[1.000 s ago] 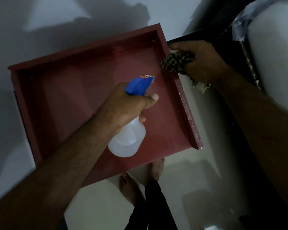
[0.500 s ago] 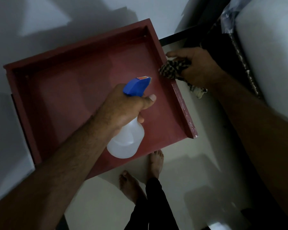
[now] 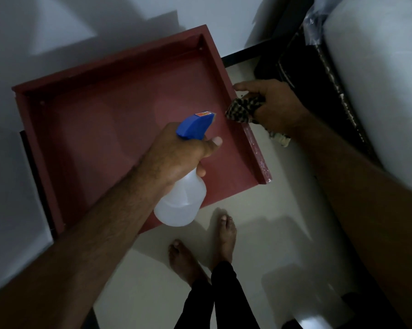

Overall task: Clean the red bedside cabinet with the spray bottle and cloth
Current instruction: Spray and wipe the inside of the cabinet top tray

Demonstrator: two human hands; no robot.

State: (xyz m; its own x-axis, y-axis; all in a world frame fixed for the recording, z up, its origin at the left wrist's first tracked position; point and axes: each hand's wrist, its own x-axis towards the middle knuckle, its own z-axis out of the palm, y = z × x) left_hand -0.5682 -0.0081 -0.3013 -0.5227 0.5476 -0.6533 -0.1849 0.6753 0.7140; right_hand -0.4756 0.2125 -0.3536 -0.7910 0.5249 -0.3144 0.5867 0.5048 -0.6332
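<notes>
The red bedside cabinet [image 3: 100, 129] fills the middle of the view, its top framed by a raised rim at the back and both sides. My left hand [image 3: 176, 153] grips a white spray bottle [image 3: 180, 203] with a blue trigger head, held over the top with the nozzle aimed toward the right rim. My right hand [image 3: 276, 108] holds a bunched checked cloth [image 3: 241, 110] pressed against the right rim's top edge. A paler, misted-looking patch shows on the red surface near the nozzle.
A white wall [image 3: 57, 32] stands behind and left of the cabinet. A bed with a white mattress [image 3: 378, 91] and dark frame lies close on the right. My bare feet [image 3: 200, 248] stand on the pale floor in front of the cabinet.
My right hand has slid the cloth along the right rim toward me. The bottle has stayed over the cabinet top in my left hand.
</notes>
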